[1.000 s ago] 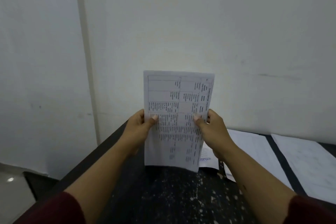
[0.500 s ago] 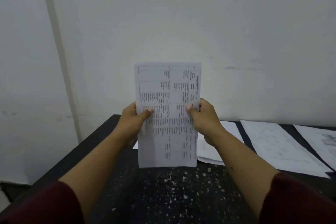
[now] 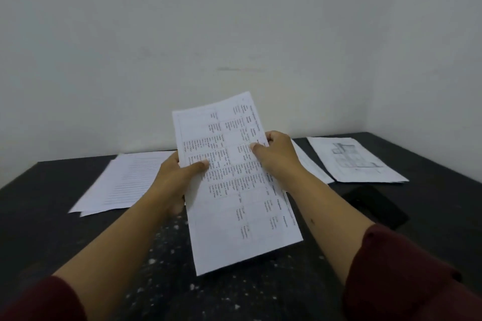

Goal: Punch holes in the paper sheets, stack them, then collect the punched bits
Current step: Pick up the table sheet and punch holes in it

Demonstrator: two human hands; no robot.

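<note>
Head view: plain pale wall [image 3: 234, 21] behind, dark speckled table [image 3: 39, 216] below, strewn with small white punched bits [image 3: 169, 250] near the front edge. Held above the table between both hands, a folded printed sheet [image 3: 234, 190], tilted with its top leaning right. Left hand [image 3: 180, 177] pinching the sheet's left edge, thumb across the print; right hand [image 3: 276, 156] gripping the right edge likewise, fingers curled behind. On the table to the left, a fanned stack of lined sheets [image 3: 122, 182]; to the right, another paper [image 3: 362, 161] with a drawing, and a dark flat object [image 3: 375, 206] just beside the right forearm, unclear what. Probably the stacking step: next, lowering the sheet onto a pile with edges squared. Against half a second ago: sheet upright then, tilted and lower now; more of the table's right side in sight.
</note>
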